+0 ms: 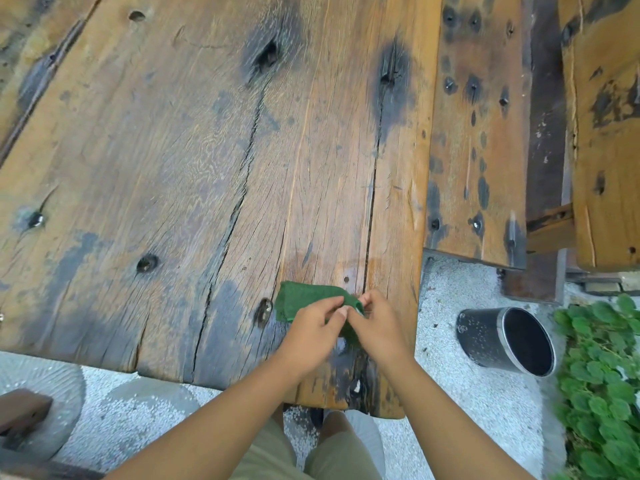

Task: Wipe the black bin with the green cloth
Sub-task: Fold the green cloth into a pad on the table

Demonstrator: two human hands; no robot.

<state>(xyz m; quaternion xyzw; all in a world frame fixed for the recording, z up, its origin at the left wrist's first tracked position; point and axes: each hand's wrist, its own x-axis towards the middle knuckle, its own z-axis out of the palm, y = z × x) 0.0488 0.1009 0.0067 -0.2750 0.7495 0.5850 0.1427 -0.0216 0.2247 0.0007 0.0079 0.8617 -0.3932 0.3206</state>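
Observation:
A green cloth lies on the near right part of the wooden table. My left hand and my right hand meet over its right end, and both pinch it with fingertips. Part of the cloth is hidden under my hands. The black bin lies tilted on the gravel ground to the right of the table, its open mouth facing right and toward me. Neither hand is near it.
A wooden bench runs along the table's right side, with another plank beyond. Green leafy plants grow right of the bin. White gravel covers the ground. A dark wooden piece sits at lower left.

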